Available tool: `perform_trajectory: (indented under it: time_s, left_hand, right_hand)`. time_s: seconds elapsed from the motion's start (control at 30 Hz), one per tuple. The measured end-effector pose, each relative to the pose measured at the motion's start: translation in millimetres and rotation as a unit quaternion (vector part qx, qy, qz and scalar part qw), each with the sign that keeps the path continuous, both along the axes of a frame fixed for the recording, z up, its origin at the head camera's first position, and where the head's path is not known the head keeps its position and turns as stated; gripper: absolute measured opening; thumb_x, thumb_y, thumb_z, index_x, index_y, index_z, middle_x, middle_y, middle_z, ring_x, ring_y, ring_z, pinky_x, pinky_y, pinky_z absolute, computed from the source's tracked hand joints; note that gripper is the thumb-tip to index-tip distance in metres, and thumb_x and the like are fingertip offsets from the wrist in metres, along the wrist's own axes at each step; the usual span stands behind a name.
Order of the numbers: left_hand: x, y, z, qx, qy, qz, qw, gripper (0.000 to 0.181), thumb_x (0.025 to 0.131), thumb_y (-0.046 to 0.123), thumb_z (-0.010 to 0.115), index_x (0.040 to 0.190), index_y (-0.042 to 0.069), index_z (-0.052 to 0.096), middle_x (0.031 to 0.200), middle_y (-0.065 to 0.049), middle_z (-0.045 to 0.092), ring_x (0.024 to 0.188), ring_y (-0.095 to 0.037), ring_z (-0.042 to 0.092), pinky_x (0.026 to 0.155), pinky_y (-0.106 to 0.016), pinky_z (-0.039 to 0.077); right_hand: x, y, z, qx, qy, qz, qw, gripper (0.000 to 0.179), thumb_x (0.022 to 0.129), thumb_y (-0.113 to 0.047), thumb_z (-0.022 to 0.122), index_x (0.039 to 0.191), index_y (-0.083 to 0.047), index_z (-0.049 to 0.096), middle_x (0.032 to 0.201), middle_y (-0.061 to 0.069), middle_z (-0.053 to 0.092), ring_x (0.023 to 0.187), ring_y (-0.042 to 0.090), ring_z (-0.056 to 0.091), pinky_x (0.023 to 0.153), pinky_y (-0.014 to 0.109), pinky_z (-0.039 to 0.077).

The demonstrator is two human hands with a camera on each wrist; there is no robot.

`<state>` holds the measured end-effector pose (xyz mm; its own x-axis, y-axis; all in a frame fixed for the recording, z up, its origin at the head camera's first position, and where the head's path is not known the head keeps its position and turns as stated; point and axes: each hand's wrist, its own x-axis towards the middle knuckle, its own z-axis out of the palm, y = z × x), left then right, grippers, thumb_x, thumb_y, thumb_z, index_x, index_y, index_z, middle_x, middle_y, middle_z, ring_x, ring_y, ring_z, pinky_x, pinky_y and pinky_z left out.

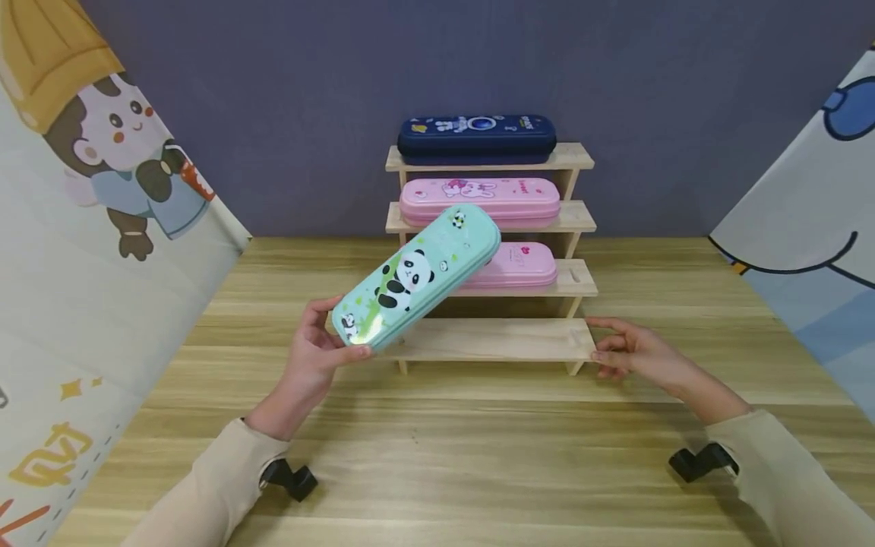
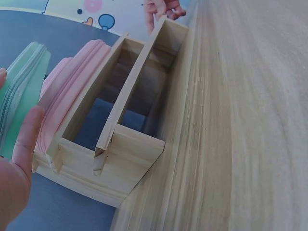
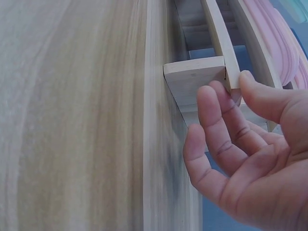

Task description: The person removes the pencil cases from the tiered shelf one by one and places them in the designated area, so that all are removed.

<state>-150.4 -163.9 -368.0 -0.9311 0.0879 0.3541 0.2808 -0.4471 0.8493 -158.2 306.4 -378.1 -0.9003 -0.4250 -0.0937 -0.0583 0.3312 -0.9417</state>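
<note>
My left hand [image 1: 309,357] grips the lower left end of a mint green pencil case [image 1: 431,285] with a panda print. The case is held tilted in the air, its far end overlapping the pink cases in the head view. A zip runs along its side in the left wrist view [image 2: 24,91]. At the right end of a stepped wooden display rack [image 1: 492,339], my right hand [image 1: 642,355] pinches the lowest board, thumb on top and fingertips beneath. That lowest board is bare.
A navy pencil case [image 1: 478,140] lies on the top step. Below it are a pink bunny pencil case [image 1: 513,199] and another pink pencil case [image 1: 526,266], partly hidden. The rack stands on a wood-grain table [image 1: 478,456], with a dark wall [image 1: 273,114] behind and printed cloths at both sides.
</note>
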Motion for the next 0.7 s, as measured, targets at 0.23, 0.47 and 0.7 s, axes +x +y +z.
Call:
perform_trajectory:
  time_s: [0.23, 0.47, 0.7]
  left_hand:
    - [-1.5, -4.6, 1.3, 0.029, 0.014, 0.009, 0.9994, 0.07, 0.063, -0.024, 0.077, 0.117, 0.016, 0.059, 0.126, -0.005, 0.043, 0.079, -0.02, 0.067, 0.067, -0.032, 0.064]
    - [-5.3, -9.2, 6.8, 0.075, 0.011, 0.03, 0.9967, 0.072, 0.063, -0.031, 0.069, 0.117, 0.015, 0.059, 0.125, -0.005, 0.044, 0.08, -0.02, 0.068, 0.066, -0.037, 0.064]
    - [-7.1, -12.9, 12.7, 0.094, -0.008, 0.075, 0.9927, 0.071, 0.062, -0.035, 0.059, 0.115, 0.012, 0.056, 0.126, -0.007, 0.043, 0.081, -0.019, 0.065, 0.062, -0.036, 0.064]
  right_hand:
    - [-0.8, 1.0, -0.8, -0.011, 0.002, 0.013, 0.9999, 0.066, 0.099, -0.001, 0.058, 0.148, 0.016, 0.017, 0.097, -0.004, 0.07, 0.076, 0.02, 0.07, 0.062, 0.034, 0.062]
    - [-0.7, 1.3, -0.6, -0.01, -0.002, 0.008, 0.9999, 0.066, 0.099, -0.001, 0.058, 0.148, 0.016, 0.017, 0.097, -0.003, 0.07, 0.075, 0.02, 0.07, 0.062, 0.034, 0.062]
    - [-1.2, 2.6, -0.9, -0.006, -0.005, 0.009, 0.9999, 0.066, 0.099, -0.002, 0.058, 0.149, 0.014, 0.017, 0.098, -0.002, 0.07, 0.076, 0.02, 0.07, 0.063, 0.035, 0.062]
